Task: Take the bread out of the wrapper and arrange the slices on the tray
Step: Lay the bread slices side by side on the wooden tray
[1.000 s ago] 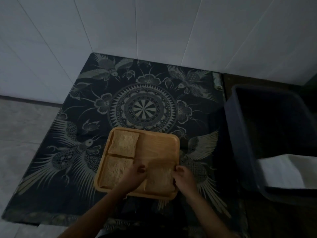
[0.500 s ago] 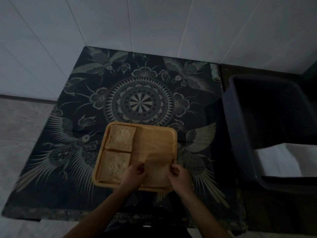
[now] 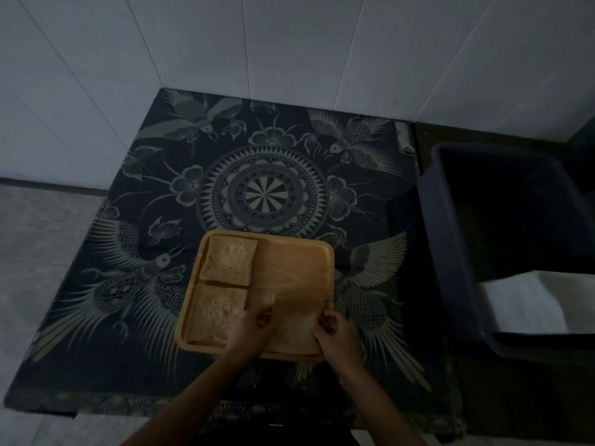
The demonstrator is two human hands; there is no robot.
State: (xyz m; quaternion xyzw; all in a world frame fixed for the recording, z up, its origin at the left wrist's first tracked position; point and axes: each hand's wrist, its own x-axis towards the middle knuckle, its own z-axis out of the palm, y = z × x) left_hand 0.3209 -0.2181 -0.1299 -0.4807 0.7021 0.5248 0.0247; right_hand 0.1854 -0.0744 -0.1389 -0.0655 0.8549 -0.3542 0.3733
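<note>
While both hands' fingers (image 3: 262, 320) pinch a bread slice (image 3: 294, 333), wooden tray (image 3: 299, 268) beneath, two slices alongside

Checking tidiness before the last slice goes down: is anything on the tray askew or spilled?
Nothing stands out. Two slices sit squarely along the tray's left side; both hands hold a third slice at near right.

Very dim scene here, underexposed all over, colours washed to grey-blue. The white wall panels (image 3: 289, 43) catch the most light, soft and even, no glare anywhere. The dark bin (image 3: 502, 239) on the right sinks almost to black inside. Faint shadow spreads across the wooden tray (image 3: 299, 268). Wall lines splay outward at the edges, wide-angle bend. Detail soft and grainy throughout.
</note>
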